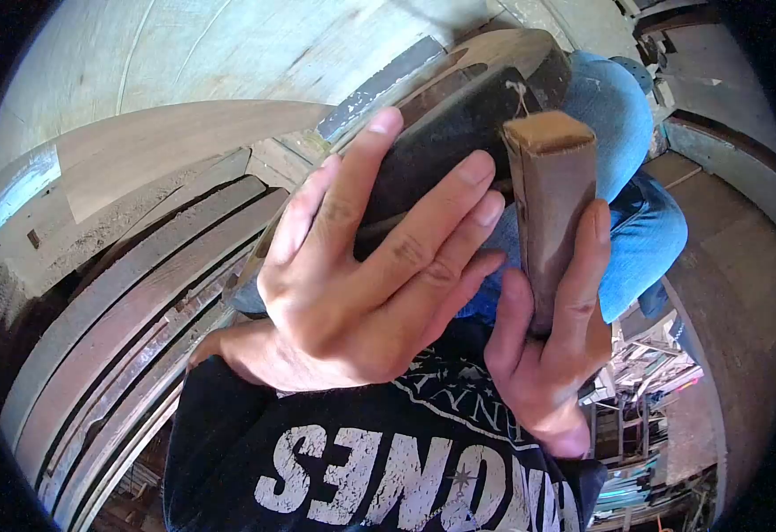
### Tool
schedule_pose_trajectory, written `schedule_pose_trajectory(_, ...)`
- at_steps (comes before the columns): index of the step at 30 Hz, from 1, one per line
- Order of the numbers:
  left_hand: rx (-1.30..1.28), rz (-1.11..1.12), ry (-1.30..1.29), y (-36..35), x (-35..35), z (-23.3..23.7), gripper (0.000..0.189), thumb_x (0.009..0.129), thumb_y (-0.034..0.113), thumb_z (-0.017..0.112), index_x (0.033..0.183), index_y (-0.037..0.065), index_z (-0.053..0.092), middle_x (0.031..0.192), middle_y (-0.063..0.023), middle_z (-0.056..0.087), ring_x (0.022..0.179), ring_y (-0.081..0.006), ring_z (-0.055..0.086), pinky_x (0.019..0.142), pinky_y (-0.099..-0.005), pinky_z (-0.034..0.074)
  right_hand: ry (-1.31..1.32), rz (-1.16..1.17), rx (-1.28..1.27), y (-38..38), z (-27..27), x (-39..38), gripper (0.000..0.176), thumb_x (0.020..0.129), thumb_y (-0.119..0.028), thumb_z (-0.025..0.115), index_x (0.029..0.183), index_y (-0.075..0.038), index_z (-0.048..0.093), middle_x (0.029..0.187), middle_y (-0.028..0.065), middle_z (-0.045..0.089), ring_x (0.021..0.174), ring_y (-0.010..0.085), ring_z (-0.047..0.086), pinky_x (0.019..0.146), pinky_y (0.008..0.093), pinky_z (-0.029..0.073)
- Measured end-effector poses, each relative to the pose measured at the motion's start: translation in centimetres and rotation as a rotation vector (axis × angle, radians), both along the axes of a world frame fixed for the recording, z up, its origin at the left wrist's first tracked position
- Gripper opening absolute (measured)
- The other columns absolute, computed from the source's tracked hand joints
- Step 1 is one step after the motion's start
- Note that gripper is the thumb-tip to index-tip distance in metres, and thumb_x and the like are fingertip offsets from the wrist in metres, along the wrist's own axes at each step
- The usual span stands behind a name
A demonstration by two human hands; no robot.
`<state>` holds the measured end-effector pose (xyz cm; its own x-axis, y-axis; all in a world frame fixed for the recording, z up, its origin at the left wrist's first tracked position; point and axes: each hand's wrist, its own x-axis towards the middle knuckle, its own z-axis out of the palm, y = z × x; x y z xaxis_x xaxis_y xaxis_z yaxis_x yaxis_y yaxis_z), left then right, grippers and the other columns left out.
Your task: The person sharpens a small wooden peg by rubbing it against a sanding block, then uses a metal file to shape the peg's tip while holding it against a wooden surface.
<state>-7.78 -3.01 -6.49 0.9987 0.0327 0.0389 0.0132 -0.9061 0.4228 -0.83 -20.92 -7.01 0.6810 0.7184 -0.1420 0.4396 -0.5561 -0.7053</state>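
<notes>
Across my lap lies a long, dark wooden piece (441,133) with a rounded far end and a slot-like recess along its upper side. My left hand (361,275) rests over it, back of the hand up, fingers spread with the tips on the dark surface. In my right hand (552,363) a brown, squared wooden block (554,204) stands nearly upright, its tan end face uppermost. Thumb and forefinger grip the block from opposite sides; its lower end disappears into the hand. The block's top overlaps the near edge of the dark piece in this view.
Stacked long boards (131,310) run along the left. A pale, worn panel (228,53) fills the back, with a brown plank (184,151) below it. My jeans-clad knee (614,124) is on the right. Wood scraps (649,363) are heaped at lower right.
</notes>
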Motion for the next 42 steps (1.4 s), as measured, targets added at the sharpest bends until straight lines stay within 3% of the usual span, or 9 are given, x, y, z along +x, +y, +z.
schedule_pose_trajectory(2, 0.02, 0.012, 0.008, 0.0, 0.0, 0.1, 0.046, 0.068, 0.016, 0.088, 0.11, 0.004, 0.074, 0.123, -0.0105, 0.069, 0.119, -0.0497, 0.059, 0.09, -0.049, 0.057, -0.108, -0.071, 0.132, 0.2, -1.1, -0.3, 0.059, 0.091, -0.009, 0.069, 0.141, 0.009, 0.045, 0.138, 0.0224, 0.057, 0.073, 0.0319, 0.062, 0.054, 0.0395, 0.053)
schedule_pose_trajectory(21, 0.025, 0.078, -0.077, -0.5, 0.1, -0.5, 0.041, 0.072, 0.012, 0.084, 0.111, 0.007, 0.075, 0.119, -0.007, 0.071, 0.115, -0.0437, 0.063, 0.084, -0.0401, 0.057, -0.139, -0.091, 0.122, 0.8, -1.1, 0.2, 0.056, 0.089, -0.008, 0.071, 0.136, 0.012, 0.048, 0.14, 0.0194, 0.057, 0.068, 0.028, 0.06, 0.057, 0.0348, 0.054)
schedule_pose_trajectory(23, 0.015, 0.079, -0.092, -0.5, 0.1, -0.7, 0.04, 0.072, 0.012, 0.083, 0.111, 0.007, 0.075, 0.119, -0.007, 0.071, 0.114, -0.044, 0.063, 0.083, -0.0404, 0.057, -0.118, -0.073, 0.081, 1.4, -0.2, 0.9, 0.055, 0.089, -0.008, 0.07, 0.136, 0.012, 0.048, 0.14, 0.0203, 0.056, 0.07, 0.0284, 0.061, 0.057, 0.0346, 0.055)
schedule_pose_trajectory(25, 0.012, 0.068, -0.106, -0.4, 0.1, -0.8, 0.04, 0.072, 0.012, 0.083, 0.111, 0.007, 0.075, 0.119, -0.0073, 0.071, 0.113, -0.0444, 0.064, 0.083, -0.041, 0.058, 0.04, -0.05, 0.033, 1.5, 0.6, 1.0, 0.058, 0.097, -0.003, 0.056, 0.149, 0.008, 0.034, 0.14, 0.0302, 0.052, 0.119, 0.0412, 0.062, 0.094, 0.0395, 0.052)
schedule_pose_trajectory(35, 0.027, 0.081, -0.123, -0.4, 0.2, -0.8, 0.036, 0.074, 0.012, 0.082, 0.109, 0.006, 0.075, 0.118, -0.0077, 0.072, 0.115, -0.0438, 0.063, 0.083, -0.0409, 0.057, -0.011, -0.075, 0.024, 1.4, -0.1, 0.7, 0.057, 0.097, -0.001, 0.057, 0.149, 0.007, 0.035, 0.142, 0.0282, 0.052, 0.117, 0.0393, 0.063, 0.093, 0.0393, 0.052)
schedule_pose_trajectory(37, 0.008, 0.076, -0.108, -0.4, 0.2, -0.7, 0.035, 0.074, 0.012, 0.082, 0.109, 0.006, 0.075, 0.118, -0.0078, 0.072, 0.115, -0.0437, 0.063, 0.082, -0.0401, 0.057, -0.093, -0.117, 0.045, 1.1, -0.7, 0.5, 0.056, 0.089, -0.005, 0.069, 0.139, 0.011, 0.047, 0.142, 0.0195, 0.055, 0.076, 0.0324, 0.066, 0.063, 0.0361, 0.057)
schedule_pose_trajectory(38, 0.019, 0.074, -0.11, -0.5, 0.1, -0.8, 0.035, 0.074, 0.012, 0.082, 0.108, 0.006, 0.076, 0.118, -0.0081, 0.072, 0.115, -0.0436, 0.063, 0.081, -0.0399, 0.057, -0.092, -0.119, 0.041, 1.0, -0.6, 0.6, 0.056, 0.089, -0.005, 0.069, 0.139, 0.011, 0.047, 0.142, 0.0195, 0.055, 0.076, 0.0324, 0.066, 0.063, 0.0361, 0.057)
schedule_pose_trajectory(40, 0.009, 0.067, -0.122, -0.3, 0.1, -0.9, 0.034, 0.074, 0.012, 0.082, 0.108, 0.006, 0.076, 0.118, -0.0083, 0.072, 0.115, -0.0438, 0.063, 0.08, -0.0398, 0.057, 0.008, -0.165, 0.011, 0.8, -0.4, 1.0, 0.058, 0.1, -0.009, 0.054, 0.152, 0.005, 0.032, 0.141, 0.0286, 0.053, 0.119, 0.0371, 0.062, 0.094, 0.0374, 0.05)
schedule_pose_trajectory(42, 0.002, 0.055, -0.132, -0.1, 0.1, -0.9, 0.034, 0.074, 0.012, 0.082, 0.107, 0.006, 0.076, 0.118, -0.0086, 0.072, 0.114, -0.0439, 0.063, 0.08, -0.0398, 0.057, -0.006, -0.218, 0.044, 0.2, -1.0, 1.1, 0.059, 0.101, -0.01, 0.053, 0.153, 0.004, 0.029, 0.14, 0.0289, 0.053, 0.118, 0.0355, 0.063, 0.093, 0.0368, 0.05)
